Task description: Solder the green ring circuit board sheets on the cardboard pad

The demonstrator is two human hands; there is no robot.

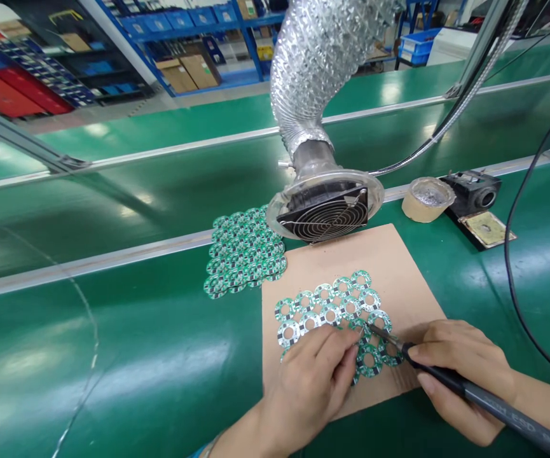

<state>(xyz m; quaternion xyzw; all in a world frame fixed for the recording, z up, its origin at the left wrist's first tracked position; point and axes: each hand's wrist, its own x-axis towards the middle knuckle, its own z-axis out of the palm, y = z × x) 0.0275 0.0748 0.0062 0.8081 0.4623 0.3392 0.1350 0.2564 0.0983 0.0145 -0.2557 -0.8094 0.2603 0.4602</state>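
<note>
While aslant, soldering iron (470,390) tip-left; boards (339,313) beneath

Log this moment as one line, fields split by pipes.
Left hand: fingertips pinched, contents unclear | Right hand: holding soldering iron, tip at ring boards | Under them: cardboard sheet | Beyond: fan hood, board stack

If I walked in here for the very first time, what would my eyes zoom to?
Probably the big, crinkly silver duct hanging down at the top middle, with a fan at its end. Below it, green ring-shaped circuit boards sit in rows on cardboard. At lower right, the right hand holds a soldering iron, its tip at the boards.
</note>
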